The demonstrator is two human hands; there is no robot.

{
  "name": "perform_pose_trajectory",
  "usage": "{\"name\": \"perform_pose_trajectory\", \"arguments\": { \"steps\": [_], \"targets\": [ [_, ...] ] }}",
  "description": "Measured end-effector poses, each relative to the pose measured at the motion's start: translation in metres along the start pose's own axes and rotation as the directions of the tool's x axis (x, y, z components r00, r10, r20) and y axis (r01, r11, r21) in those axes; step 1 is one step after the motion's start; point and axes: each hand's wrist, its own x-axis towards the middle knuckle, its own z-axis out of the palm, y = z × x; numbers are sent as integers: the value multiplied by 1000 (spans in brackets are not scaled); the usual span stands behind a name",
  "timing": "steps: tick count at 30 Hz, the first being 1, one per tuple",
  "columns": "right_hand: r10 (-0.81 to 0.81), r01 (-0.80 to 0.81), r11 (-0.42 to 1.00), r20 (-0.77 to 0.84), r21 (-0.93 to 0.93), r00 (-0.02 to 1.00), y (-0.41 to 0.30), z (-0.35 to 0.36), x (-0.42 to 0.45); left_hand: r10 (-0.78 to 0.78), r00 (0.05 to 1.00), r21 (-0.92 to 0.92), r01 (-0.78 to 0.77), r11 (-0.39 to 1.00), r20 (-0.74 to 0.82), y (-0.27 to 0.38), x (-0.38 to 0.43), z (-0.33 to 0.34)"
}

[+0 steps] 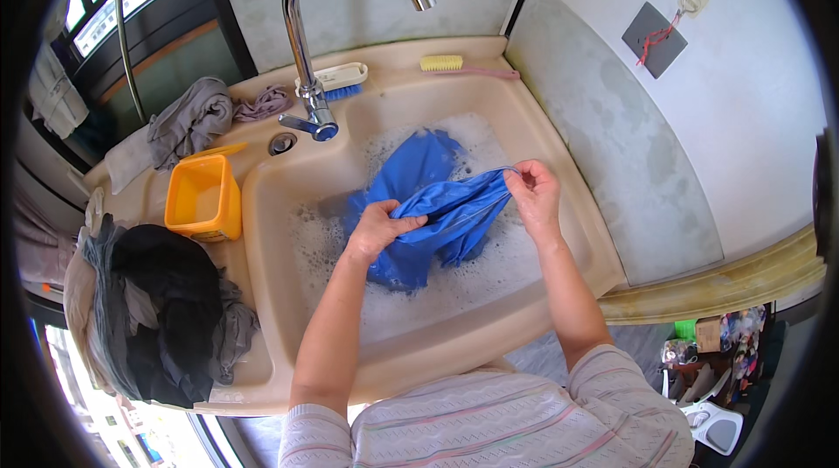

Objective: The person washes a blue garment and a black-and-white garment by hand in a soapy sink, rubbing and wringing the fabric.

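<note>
A wet blue garment (452,206) is stretched between my two hands over the sink basin (419,350). My left hand (380,229) grips a bunched part of it, thumb on top. At the right, my right hand (534,196) pinches the garment's edge between thumb and fingers. The rest of the blue cloth hangs down into sudsy water (472,297) and lies partly under the surface. Some of its folds are hidden by my left hand.
Behind the basin stands a chrome faucet (298,29), with a blue-bristled brush (341,81) beside it and a yellow-bristled brush (442,63) on the back ledge. To the left are an orange plastic container (203,199), a dark laundry pile (164,311) and grey cloths (196,114).
</note>
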Motion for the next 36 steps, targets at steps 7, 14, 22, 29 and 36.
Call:
{"name": "perform_pose_trajectory", "arguments": {
  "steps": [7, 14, 22, 29, 36],
  "targets": [
    [132, -143, 983, 97, 115, 987, -2, -2, -3, 136, 963, -553, 16, 833, 233, 0, -5, -22],
    [141, -156, 983, 138, 102, 980, -13, 7, -18, 236, 969, 472, -172, 865, -78, -5, 3, 0],
    [-127, 115, 990, 158, 83, 979, -60, 13, -45, 515, 786, 819, -20, 573, -341, -33, 16, -4],
    [-63, 69, 995, 80, -67, 995, -44, -10, -25, 134, 876, -321, -307, 896, -463, 23, 2, -25],
    [77, -21, 683, 43, -730, 996, 66, -56, 25, 521, 786, 405, -379, 832, -334, 29, -21, -38]
  ]
}}
